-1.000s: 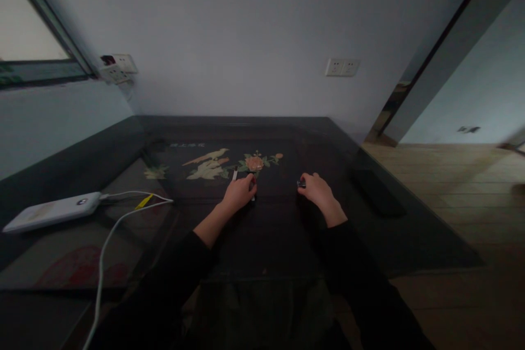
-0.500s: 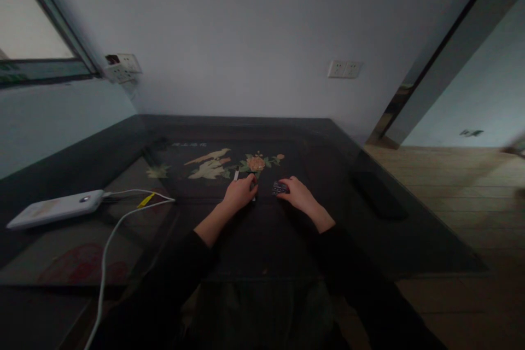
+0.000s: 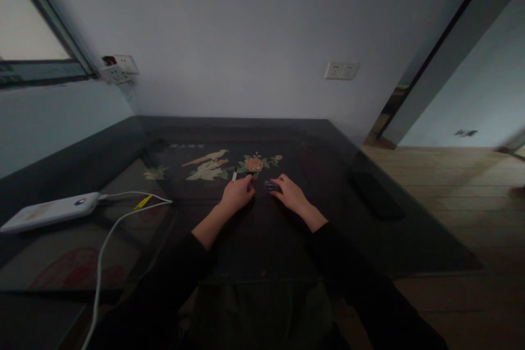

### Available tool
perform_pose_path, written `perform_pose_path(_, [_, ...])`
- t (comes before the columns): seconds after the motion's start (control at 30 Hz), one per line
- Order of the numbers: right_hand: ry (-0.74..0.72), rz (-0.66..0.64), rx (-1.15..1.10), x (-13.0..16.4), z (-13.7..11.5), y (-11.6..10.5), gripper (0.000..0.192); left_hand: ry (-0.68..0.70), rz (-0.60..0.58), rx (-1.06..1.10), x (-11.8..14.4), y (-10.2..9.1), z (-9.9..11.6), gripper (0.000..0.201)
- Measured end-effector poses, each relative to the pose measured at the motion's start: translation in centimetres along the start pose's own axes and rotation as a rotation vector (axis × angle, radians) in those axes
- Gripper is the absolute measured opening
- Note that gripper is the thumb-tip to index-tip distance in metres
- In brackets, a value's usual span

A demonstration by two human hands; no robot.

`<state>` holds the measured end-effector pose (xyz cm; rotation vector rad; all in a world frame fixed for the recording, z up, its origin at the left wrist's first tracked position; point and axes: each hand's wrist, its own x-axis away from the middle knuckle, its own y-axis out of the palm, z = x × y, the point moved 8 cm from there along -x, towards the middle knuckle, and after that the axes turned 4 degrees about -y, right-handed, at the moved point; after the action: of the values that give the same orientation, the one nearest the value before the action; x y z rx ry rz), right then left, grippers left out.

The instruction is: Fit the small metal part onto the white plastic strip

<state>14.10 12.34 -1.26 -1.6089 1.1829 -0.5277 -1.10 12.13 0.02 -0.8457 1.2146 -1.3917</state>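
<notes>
My left hand (image 3: 237, 193) rests over the middle of the dark table, its fingers curled together round something small and dark that is mostly hidden. Just beyond its knuckles a short white stick-like piece with a dark tip (image 3: 235, 174) shows; whether the hand holds it I cannot tell. Close by on the right, my right hand (image 3: 292, 194) pinches a small dark block with light markings (image 3: 270, 186) between thumb and fingers. A narrow gap separates the block from the left fingertips.
The dark glossy table (image 3: 262, 240) carries a bird-and-flower picture (image 3: 209, 167). At left lies a white power bank (image 3: 51, 211) with a white cable (image 3: 100, 262) and yellow tag (image 3: 143, 202). A flat black object (image 3: 377, 195) lies at right. Wall sockets (image 3: 342, 70) are behind.
My right hand has moved left with the dark block, narrowing the gap to my left hand. The left hand stays nearly in place; the whole view has shifted slightly.
</notes>
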Motion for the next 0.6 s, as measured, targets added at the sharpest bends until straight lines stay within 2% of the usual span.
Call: perform_pose_path(0.6, [0.008, 0.009, 0.001, 0.02, -0.48, -0.42, 0.039, 0.012, 0.009, -0.006, -0.03, 0.12, -0.04, 0.031])
